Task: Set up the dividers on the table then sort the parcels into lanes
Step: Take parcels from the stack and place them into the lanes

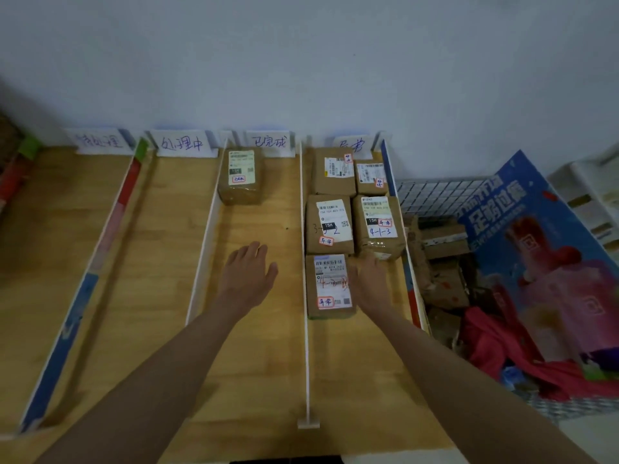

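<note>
To my right stands a wire basket (pixel 435 192) with a blue poster (pixel 542 229). Red cloth (pixel 495 339) lies inside it.

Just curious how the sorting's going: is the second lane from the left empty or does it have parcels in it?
Empty. The second lane shows only bare wood from its sign forward; no parcel lies in it.

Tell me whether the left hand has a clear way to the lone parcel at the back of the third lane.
Probably yes. The left hand is open over the same lane, with bare wood between it and the lone parcel; no divider crosses the path.
</note>
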The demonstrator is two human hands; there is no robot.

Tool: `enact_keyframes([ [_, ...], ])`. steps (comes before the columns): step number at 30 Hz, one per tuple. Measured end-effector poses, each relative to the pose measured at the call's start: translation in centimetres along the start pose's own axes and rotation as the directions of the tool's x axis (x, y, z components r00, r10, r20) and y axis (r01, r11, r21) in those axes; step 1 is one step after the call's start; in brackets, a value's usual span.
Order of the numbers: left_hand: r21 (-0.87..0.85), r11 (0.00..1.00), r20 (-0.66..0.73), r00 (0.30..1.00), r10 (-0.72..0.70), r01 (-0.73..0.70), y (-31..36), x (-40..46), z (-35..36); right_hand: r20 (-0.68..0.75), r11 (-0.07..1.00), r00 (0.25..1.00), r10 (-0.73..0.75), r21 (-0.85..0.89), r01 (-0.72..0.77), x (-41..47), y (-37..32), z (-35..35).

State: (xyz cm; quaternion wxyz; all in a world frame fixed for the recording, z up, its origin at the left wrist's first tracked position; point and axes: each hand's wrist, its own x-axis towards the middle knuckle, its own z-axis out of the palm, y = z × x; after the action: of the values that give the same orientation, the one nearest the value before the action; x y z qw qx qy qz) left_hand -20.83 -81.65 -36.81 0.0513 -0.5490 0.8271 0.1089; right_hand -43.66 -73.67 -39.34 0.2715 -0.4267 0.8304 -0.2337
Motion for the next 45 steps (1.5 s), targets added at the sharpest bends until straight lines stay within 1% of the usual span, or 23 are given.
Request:
enact_keyframes([
  [2,-0.002,1.000,-0.035,0.999,-0.023,0.022,-0.2,-0.3,-2.1,-0.040,0.983,0.988,-0.148,-0.116,0.143,0.1,-2.6,-2.3],
  [4,0.008,0.999,-0.082,0.996,-0.046,0.047,-0.7,-1.0,-4.2,-0.053,0.948,0.963,-0.264,-0.198,0.249,0.0,-5.6,-4.0],
  [8,0.008,0.993,-0.181,0.977,-0.111,0.114,-2.4,-3.5,-8.0,-0.033,0.823,0.876,-0.482,-0.361,0.439,-1.2,-11.4,-5.2],
  [11,0.011,0.982,-0.234,0.956,-0.178,0.186,-4.8,-6.2,-10.2,0.000,0.738,0.805,-0.593,-0.400,0.544,-2.8,-15.2,-4.6],
  [14,0.004,0.964,-0.295,0.921,-0.253,0.266,-8.1,-9.4,-11.9,0.052,0.667,0.743,-0.667,-0.404,0.627,-4.5,-18.5,-3.1],
  [17,-0.018,0.939,-0.326,0.885,-0.331,0.345,-11.6,-13.0,-13.3,0.104,0.610,0.701,-0.705,-0.416,0.675,-6.6,-22.1,-1.2],
  [21,-0.059,0.905,-0.358,0.837,-0.413,0.421,-16.4,-17.7,-14.5,0.200,0.543,0.645,-0.738,-0.392,0.743,-10.2,-26.8,1.8],
  [25,-0.081,0.873,-0.391,0.791,-0.471,0.480,-21.4,-22.3,-15.1,0.211,0.472,0.584,-0.784,-0.409,0.781,-14.0,-31.3,5.8],
  [28,-0.065,0.853,-0.394,0.771,-0.500,0.519,-26.0,-26.0,-15.5,0.206,0.454,0.551,-0.808,-0.379,0.807,-17.6,-34.7,9.3],
  [30,-0.050,0.841,-0.395,0.762,-0.513,0.539,-29.4,-28.6,-15.5,0.220,0.445,0.540,-0.813,-0.363,0.819,-20.2,-36.9,12.1],
  [34,-0.049,0.831,-0.386,0.757,-0.527,0.554,-35.3,-32.4,-16.0,0.219,0.462,0.545,-0.810,-0.335,0.821,-24.0,-40.4,16.3],
  [38,-0.040,0.834,-0.379,0.764,-0.522,0.550,-41.4,-35.4,-17.1,0.216,0.466,0.553,-0.805,-0.346,0.814,-27.6,-44.4,20.1],
  [42,-0.049,0.842,-0.437,0.747,-0.501,0.537,-46.1,-36.9,-18.3,0.205,0.450,0.532,-0.822,-0.340,0.826,-29.7,-48.5,22.8],
  [45,-0.066,0.846,-0.443,0.744,-0.500,0.529,-49.5,-36.9,-19.5,0.206,0.432,0.511,-0.834,-0.331,0.839,-30.3,-51.7,24.9],
])
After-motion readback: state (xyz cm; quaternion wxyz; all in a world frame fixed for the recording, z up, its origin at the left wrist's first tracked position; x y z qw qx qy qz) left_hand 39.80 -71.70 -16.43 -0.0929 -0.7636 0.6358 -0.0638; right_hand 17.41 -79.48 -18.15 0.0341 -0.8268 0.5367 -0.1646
